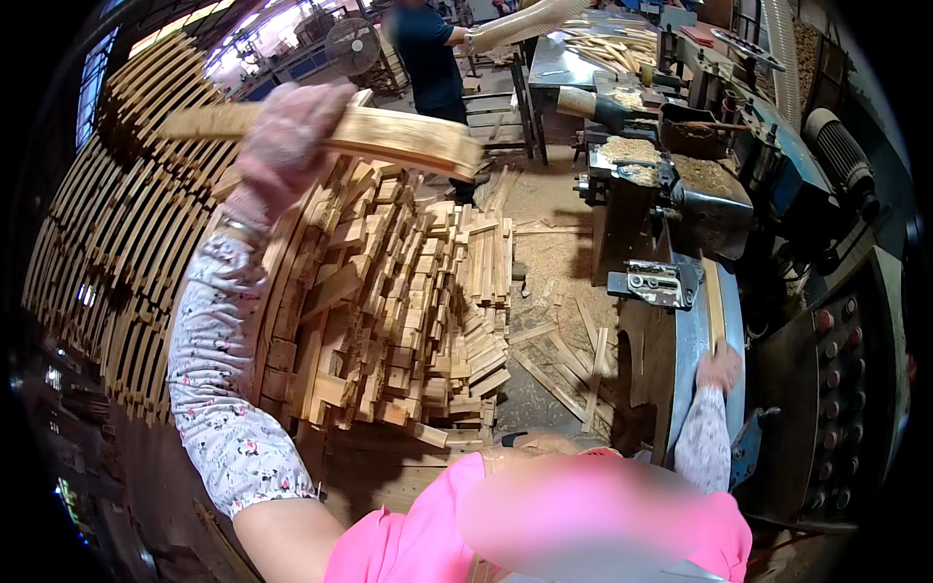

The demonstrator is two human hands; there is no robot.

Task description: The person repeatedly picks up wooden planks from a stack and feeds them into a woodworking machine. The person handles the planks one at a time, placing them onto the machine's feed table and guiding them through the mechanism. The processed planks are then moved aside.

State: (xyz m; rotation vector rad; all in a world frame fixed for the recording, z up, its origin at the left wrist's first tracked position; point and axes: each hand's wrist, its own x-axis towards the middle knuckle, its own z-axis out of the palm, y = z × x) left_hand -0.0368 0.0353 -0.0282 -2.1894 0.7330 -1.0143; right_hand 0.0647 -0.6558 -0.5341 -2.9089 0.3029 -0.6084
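Note:
My left hand point(285, 146), in a thin glove, is raised high and grips a curved wooden piece point(389, 136) that lies across the top of a tall stack of short wooden offcuts point(408, 301). My right hand point(719, 369) rests on the metal edge of a woodworking machine table point(692, 340), beside a thin wooden strip point(715, 301) lying on it. A floral sleeve covers each forearm.
Rows of curved wooden slats point(126, 214) are stacked at the left. The machine point(777, 194) with sawdust trays and a button panel point(836, 360) fills the right. Scrap strips litter the floor point(554, 360). Another person point(428, 53) stands at the back by a bench.

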